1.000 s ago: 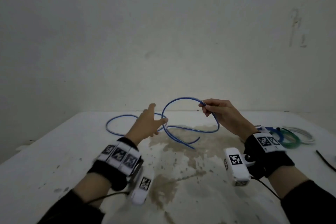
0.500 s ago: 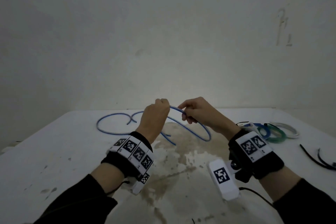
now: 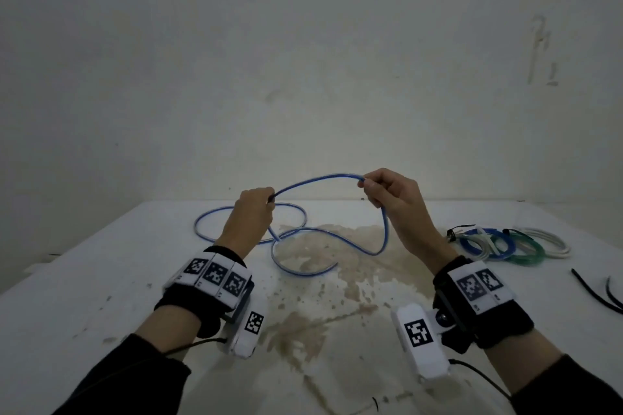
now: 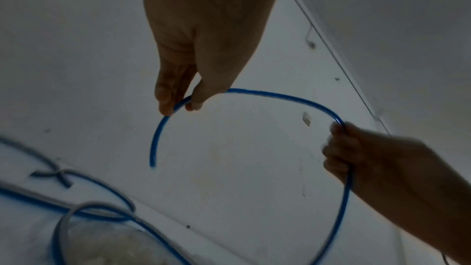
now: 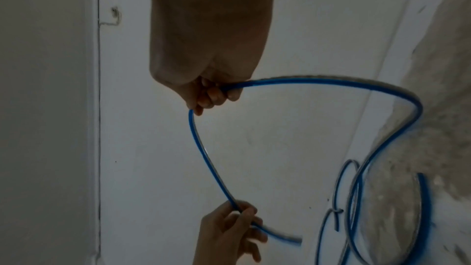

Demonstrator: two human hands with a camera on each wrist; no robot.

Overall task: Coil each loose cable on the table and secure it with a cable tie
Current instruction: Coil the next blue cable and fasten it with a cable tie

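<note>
Both hands pinching blue cable point(image 3: 317, 179), left hand point(image 3: 251, 217), right hand point(image 3: 392, 194), now spread apart

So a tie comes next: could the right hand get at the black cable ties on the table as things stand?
Probably not yet: the right hand grips the blue cable. The way itself looks free; the black cable ties lie bare on the table to its right.

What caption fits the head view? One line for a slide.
Both hands, left hand and right hand, hold a blue cable arched above the table.
</note>
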